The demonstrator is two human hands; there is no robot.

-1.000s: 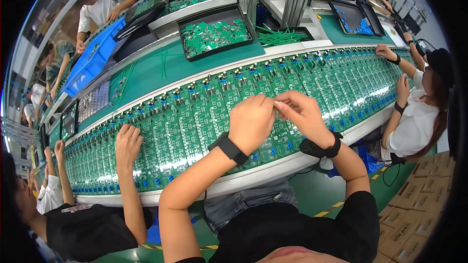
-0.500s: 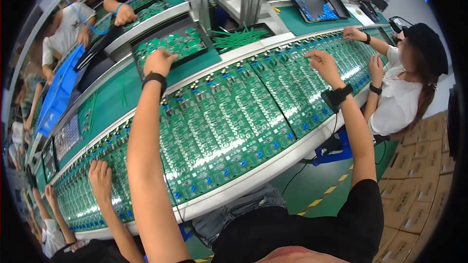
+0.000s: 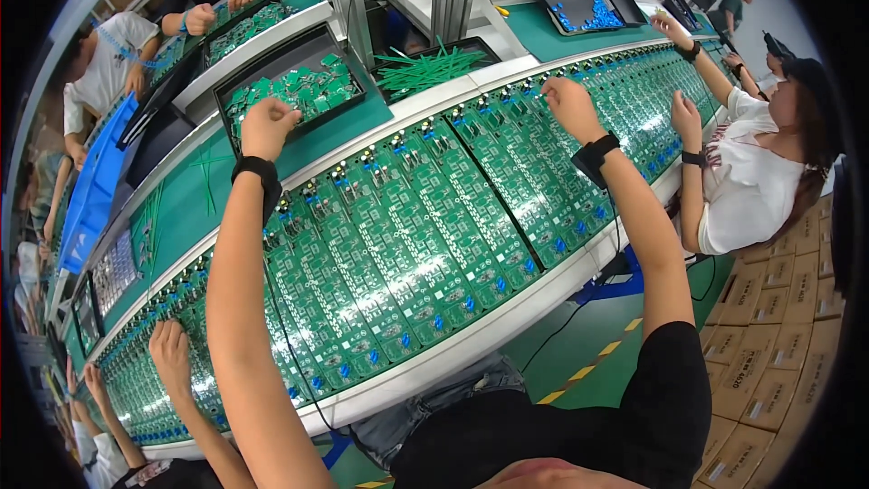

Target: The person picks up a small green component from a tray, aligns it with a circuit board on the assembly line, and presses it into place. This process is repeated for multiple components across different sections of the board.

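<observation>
Long green circuit boards (image 3: 398, 244) lie side by side on a curved line, with blue parts toward the near edge and metal connectors along the far edge. My left hand (image 3: 267, 129) is at the near edge of a black tray (image 3: 222, 109) of small green boards (image 3: 312, 86). Its fingers are curled and its thumb points right; whatever they grip is hidden. Over the far edge of the boards, my right hand (image 3: 572, 109) has its fingers pinched downward by the connectors. Anything between those fingertips is too small to make out. A black band circles each wrist.
A tray of green strips (image 3: 434, 68) stands beyond the line, beside metal posts (image 3: 348, 9). Farther right is a tray of blue parts (image 3: 593, 14). A co-worker's hand (image 3: 169, 353) hovers at left; another person (image 3: 751, 163) works at right. Cartons (image 3: 769, 344) are stacked at right.
My right hand has moved left and toward the boards' far edge, its fingers now lower. My left hand stays by the tray, fingers still curled. The person at right has reached farther out.
</observation>
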